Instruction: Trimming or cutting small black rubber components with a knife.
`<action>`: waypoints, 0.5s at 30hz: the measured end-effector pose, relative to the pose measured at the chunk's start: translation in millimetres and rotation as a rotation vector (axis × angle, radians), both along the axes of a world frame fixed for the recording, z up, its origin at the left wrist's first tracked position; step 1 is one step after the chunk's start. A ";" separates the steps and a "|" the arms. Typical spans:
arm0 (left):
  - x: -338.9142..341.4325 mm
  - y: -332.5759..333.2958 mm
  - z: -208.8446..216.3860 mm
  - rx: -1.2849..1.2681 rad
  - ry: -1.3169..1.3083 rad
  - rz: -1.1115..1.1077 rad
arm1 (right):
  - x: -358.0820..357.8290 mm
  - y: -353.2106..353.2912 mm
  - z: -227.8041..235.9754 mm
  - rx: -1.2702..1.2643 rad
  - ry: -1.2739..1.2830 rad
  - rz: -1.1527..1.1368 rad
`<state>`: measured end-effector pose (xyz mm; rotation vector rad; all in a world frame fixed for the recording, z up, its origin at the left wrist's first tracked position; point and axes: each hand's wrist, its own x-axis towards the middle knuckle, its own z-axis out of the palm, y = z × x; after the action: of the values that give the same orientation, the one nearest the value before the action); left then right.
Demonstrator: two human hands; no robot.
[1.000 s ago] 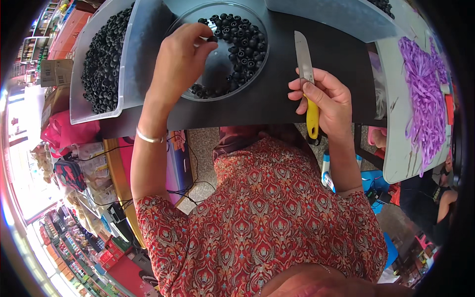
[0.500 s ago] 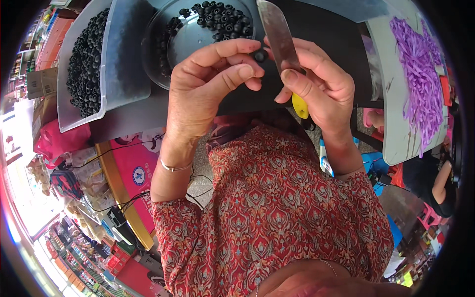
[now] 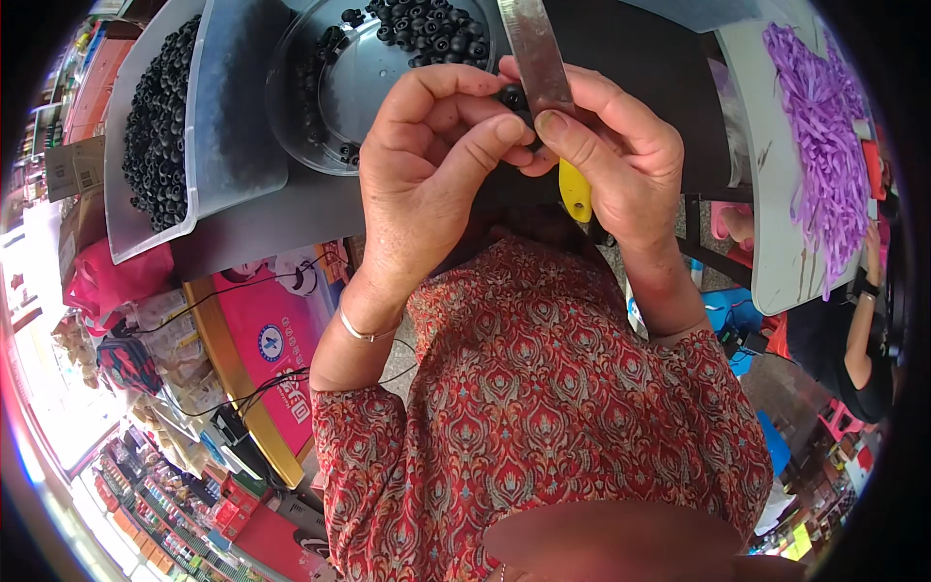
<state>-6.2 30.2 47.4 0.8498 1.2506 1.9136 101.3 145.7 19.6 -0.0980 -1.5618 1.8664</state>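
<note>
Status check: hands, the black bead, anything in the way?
Left hand pinching small black bead. Right hand gripping yellow-handled knife, blade at bead. Nothing in the way.

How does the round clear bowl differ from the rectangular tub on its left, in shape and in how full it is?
The round clear bowl is circular and see-through, with small black pieces spread thinly along its rim and far side. The rectangular tub is grey and straight-walled, with its black pieces heaped thickly at its left end. Both stand on the dark table and hold the same kind of small black pieces.

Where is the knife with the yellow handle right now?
The knife is in the right hand, top centre, blade up beside the left hand near the round bowl.
</note>
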 end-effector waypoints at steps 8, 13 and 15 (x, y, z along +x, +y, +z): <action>6.3 3.3 -5.9 -0.126 0.168 0.132 | 6.1 3.0 1.4 -0.028 0.011 -0.040; 11.3 8.6 -9.8 -0.088 0.209 0.159 | 10.0 0.2 6.6 -0.042 0.018 -0.062; 15.2 10.8 -10.7 -0.084 0.223 0.170 | 11.7 -0.7 7.8 -0.058 0.018 -0.066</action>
<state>9.0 41.0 36.7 0.9590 1.5700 1.9214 113.0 144.9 27.4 -0.1566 -1.4752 1.8564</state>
